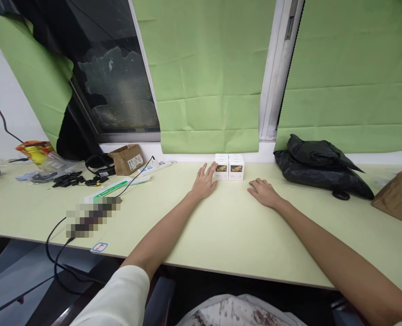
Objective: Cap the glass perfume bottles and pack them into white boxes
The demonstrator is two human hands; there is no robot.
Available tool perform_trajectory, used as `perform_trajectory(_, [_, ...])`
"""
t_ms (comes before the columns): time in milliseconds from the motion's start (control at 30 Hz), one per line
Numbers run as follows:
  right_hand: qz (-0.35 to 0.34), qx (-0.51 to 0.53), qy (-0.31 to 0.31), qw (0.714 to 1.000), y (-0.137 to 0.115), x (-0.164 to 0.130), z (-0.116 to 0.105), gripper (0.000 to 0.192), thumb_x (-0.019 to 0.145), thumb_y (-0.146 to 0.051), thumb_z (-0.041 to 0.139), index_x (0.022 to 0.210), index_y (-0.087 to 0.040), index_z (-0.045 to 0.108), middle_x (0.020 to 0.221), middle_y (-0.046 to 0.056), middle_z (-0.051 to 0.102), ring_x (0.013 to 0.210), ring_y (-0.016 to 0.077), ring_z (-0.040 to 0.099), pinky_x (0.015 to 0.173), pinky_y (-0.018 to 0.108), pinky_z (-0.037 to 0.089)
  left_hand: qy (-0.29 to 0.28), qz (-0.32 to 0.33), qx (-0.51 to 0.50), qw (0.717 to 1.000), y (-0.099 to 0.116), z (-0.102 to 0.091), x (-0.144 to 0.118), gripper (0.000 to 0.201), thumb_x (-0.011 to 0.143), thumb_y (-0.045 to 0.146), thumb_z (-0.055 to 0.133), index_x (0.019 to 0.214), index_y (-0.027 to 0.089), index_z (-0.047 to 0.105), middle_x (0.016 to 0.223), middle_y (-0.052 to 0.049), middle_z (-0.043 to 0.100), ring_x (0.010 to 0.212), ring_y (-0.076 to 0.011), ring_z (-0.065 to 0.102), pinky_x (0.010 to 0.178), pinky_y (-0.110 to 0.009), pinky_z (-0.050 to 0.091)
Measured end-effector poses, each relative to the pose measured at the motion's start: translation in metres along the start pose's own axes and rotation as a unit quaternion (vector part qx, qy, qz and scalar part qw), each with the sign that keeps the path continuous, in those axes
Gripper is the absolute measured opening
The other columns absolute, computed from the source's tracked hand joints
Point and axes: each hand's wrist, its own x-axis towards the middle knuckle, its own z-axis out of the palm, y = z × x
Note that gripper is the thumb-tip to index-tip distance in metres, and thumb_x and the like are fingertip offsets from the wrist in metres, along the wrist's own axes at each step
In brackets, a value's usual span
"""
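Two small white boxes (229, 167) with a gold picture on the front stand side by side at the back of the pale green table (221, 226), against the wall. My left hand (205, 181) lies flat on the table with fingers spread, its fingertips touching the left box. My right hand (263, 192) rests palm down on the table, a little to the right of the boxes and apart from them. Neither hand holds anything.
A black plastic bag (318, 167) lies at the right, a brown paper bag (399, 199) at the far right edge. At the left are a small cardboard box (128, 159), black cables (71, 180), a snack packet (37, 151) and a blurred device (92, 216). Green blinds (207, 77) cover the window.
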Motion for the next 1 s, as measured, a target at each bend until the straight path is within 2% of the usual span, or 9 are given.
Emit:
perform_trajectory(300, [0.002, -0.004, -0.007, 1.0, -0.0003, -0.0007, -0.0018, 0.05, 0.106, -0.051, 0.035, 0.137, -0.02, 0.059, 0.139, 0.017, 0.058, 0.126, 0.0354, 0.053, 0.103, 0.047, 0.042, 0.009, -0.002, -0.003, 1.0, 0.004, -0.0026, 0.0014, 0.073, 0.102, 0.036, 0.045, 0.168, 0.027, 0.015, 0.174, -0.006, 0.023, 0.161, -0.035, 0.016, 0.129, -0.057, 0.018])
perform_trajectory(500, [0.0, -0.002, -0.003, 1.0, 0.0004, -0.0004, -0.0007, 0.049, 0.106, -0.051, 0.035, 0.137, -0.021, 0.059, 0.138, 0.016, 0.059, 0.126, 0.0345, 0.053, 0.105, 0.047, 0.041, 0.018, 0.005, 0.008, 1.0, 0.0039, -0.0027, 0.0017, 0.071, 0.104, 0.035, 0.041, 0.168, 0.025, 0.012, 0.172, -0.008, 0.028, 0.158, -0.0337, 0.022, 0.129, -0.055, 0.02])
perform_trajectory(700, [0.0, -0.004, 0.0, 1.0, 0.0003, -0.0008, -0.0009, 0.049, 0.107, -0.051, 0.036, 0.137, -0.021, 0.059, 0.138, 0.016, 0.059, 0.125, 0.0346, 0.054, 0.105, 0.046, 0.041, 0.029, 0.014, 0.021, 0.999, 0.0043, -0.0027, 0.0047, 0.076, 0.104, 0.038, 0.039, 0.169, 0.016, 0.008, 0.165, -0.018, 0.035, 0.152, -0.0374, 0.03, 0.127, -0.056, 0.021])
perform_trajectory(867, [0.0, 0.001, 0.002, 1.0, -0.0005, -0.0012, -0.0012, 0.048, 0.107, -0.051, 0.035, 0.137, -0.021, 0.059, 0.138, 0.015, 0.059, 0.126, 0.0347, 0.054, 0.105, 0.046, 0.041, 0.023, 0.014, 0.03, 0.999, 0.0063, -0.0044, 0.0062, 0.072, 0.103, 0.035, 0.042, 0.168, 0.021, 0.015, 0.16, -0.017, 0.038, 0.149, -0.0381, 0.032, 0.125, -0.059, 0.024])
perform_trajectory(1000, [0.005, 0.001, 0.004, 1.0, -0.0022, -0.0017, -0.0008, 0.047, 0.107, -0.05, 0.036, 0.136, -0.021, 0.059, 0.139, 0.016, 0.058, 0.127, 0.0351, 0.053, 0.105, 0.047, 0.041, 0.034, 0.015, 0.024, 0.999, 0.0079, -0.0049, 0.0059, 0.066, 0.102, 0.034, 0.045, 0.164, 0.021, 0.026, 0.16, -0.018, 0.036, 0.151, -0.0384, 0.03, 0.125, -0.06, 0.025])
